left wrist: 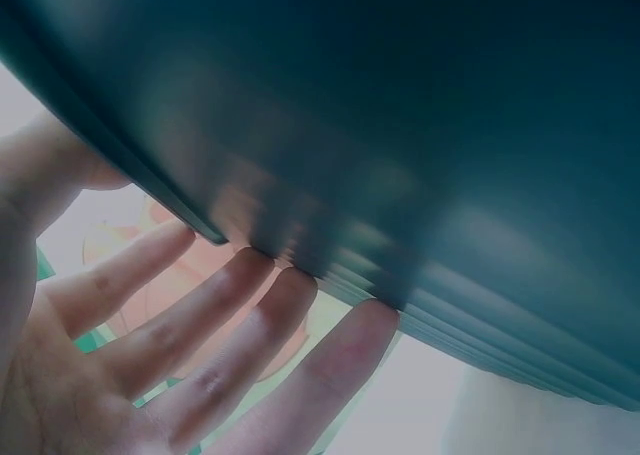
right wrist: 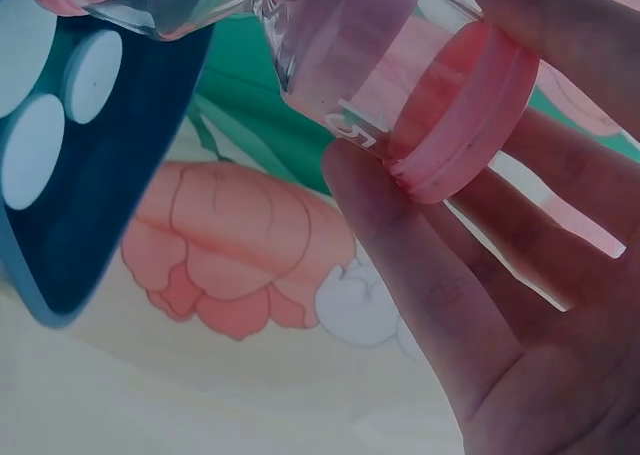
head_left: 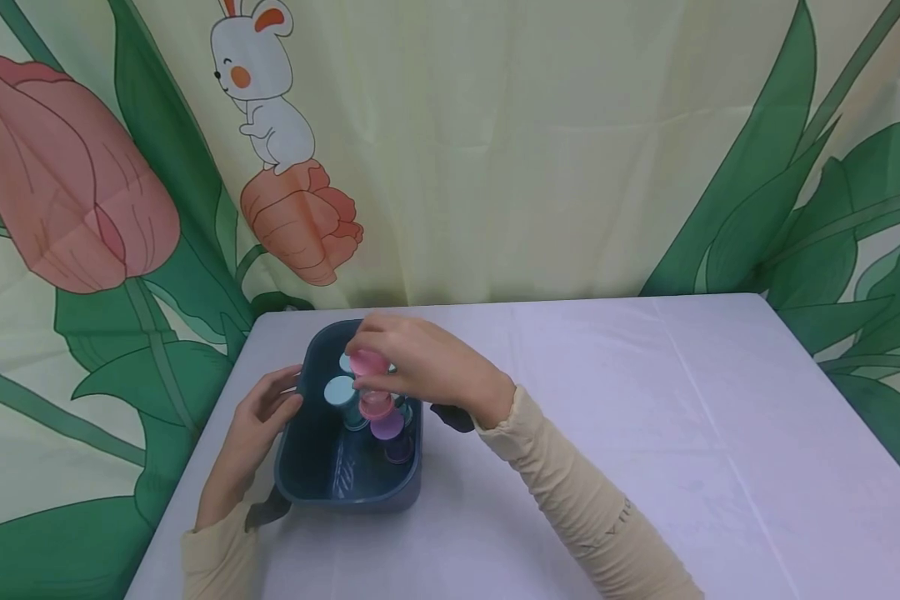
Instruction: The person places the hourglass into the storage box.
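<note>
Pinching one pink-capped bottle [head_left: 368, 364] by its cap, our right hand [head_left: 427, 363] holds it over the blue basket [head_left: 322, 487] on the table [head_left: 645, 433]. Our left hand [head_left: 258, 417] presses straight fingers against its wall. Inside we count two blue-capped bottles [head_left: 340, 392], one pink, one purple.

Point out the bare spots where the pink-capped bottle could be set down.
Free: the white tablecloth right of the dark blue plastic bin, and the bin's near end. Crowded: the bin's far end, where capped bottles stand under the right hand holding the clear pink-capped bottle.
</note>
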Tool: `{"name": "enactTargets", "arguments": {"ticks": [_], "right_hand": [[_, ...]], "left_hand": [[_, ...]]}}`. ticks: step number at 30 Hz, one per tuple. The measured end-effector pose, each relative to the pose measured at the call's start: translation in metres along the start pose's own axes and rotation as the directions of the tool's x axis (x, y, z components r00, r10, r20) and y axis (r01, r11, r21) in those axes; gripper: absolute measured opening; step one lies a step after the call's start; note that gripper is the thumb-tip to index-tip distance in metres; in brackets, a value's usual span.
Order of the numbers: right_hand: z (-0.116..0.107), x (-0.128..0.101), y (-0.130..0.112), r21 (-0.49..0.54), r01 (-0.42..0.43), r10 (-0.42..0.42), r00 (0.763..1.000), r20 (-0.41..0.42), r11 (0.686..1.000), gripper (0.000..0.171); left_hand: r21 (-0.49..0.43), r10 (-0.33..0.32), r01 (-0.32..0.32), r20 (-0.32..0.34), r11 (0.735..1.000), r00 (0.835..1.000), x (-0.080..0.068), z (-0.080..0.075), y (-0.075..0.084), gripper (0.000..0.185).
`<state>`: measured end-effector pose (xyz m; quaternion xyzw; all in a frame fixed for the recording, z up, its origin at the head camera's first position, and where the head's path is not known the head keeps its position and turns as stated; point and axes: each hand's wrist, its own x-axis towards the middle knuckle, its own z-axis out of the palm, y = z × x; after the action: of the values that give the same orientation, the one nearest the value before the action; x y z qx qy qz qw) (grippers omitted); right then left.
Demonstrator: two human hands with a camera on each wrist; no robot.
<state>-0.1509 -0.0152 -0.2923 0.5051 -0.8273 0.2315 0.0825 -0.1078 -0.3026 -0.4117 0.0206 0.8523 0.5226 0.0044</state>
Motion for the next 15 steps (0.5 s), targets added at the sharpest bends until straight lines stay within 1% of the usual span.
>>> {"name": "enactTargets", "arguments": {"ticks": [8, 15], "right_hand": [[0.011, 0.009, -0.002, 0.001, -0.039, 0.039, 0.997, 0.063, 0.999, 0.038], [0.016, 0.015, -0.004, -0.012, -0.016, 0.016, 0.998, 0.068, 1.0, 0.037]], "left_hand": [[0.005, -0.018, 0.018, 0.005, 1.0, 1.0, 0.0, 0.0, 0.001, 0.053], [-0.002, -0.015, 0.015, 0.009, 1.0, 1.0, -0.001, -0.001, 0.003, 0.053]]}}
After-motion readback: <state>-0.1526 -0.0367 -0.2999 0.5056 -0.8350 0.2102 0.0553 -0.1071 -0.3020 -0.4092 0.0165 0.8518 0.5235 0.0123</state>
